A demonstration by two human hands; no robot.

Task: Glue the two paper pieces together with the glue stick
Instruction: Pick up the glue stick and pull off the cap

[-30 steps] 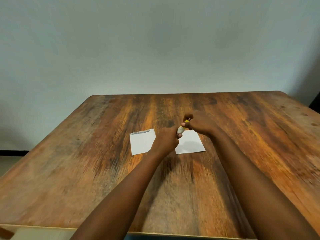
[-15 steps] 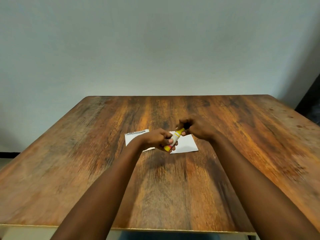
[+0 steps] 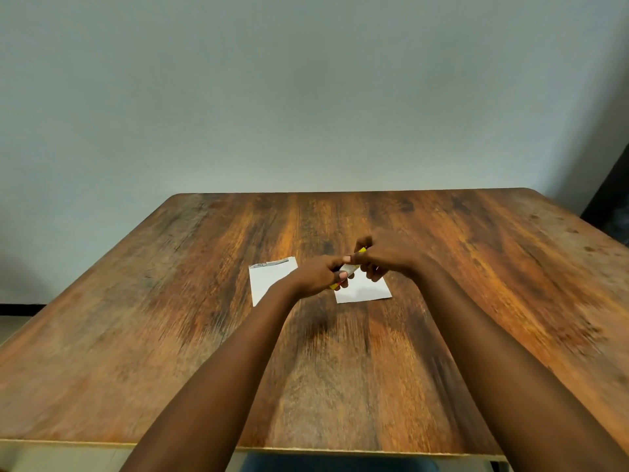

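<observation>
Two white paper pieces lie flat near the middle of the wooden table [image 3: 170,335]: the left paper [image 3: 267,277] with a printed strip along its far edge, and the right paper [image 3: 366,291]. Just above them a white glue stick [image 3: 349,268] with yellow ends is held slanted between both hands. My left hand [image 3: 316,275] grips its lower body. My right hand [image 3: 384,255] pinches its upper yellow end. Both hands partly hide the stick and the papers' inner edges.
The table's front edge [image 3: 102,444] runs close to me and its far edge meets a plain grey wall. A dark object [image 3: 609,206] stands beyond the table's far right corner.
The hands and glue stick stay together over the papers. My right hand has closed further over the stick's upper end, so less of the stick shows. The camera view shifted slightly.
</observation>
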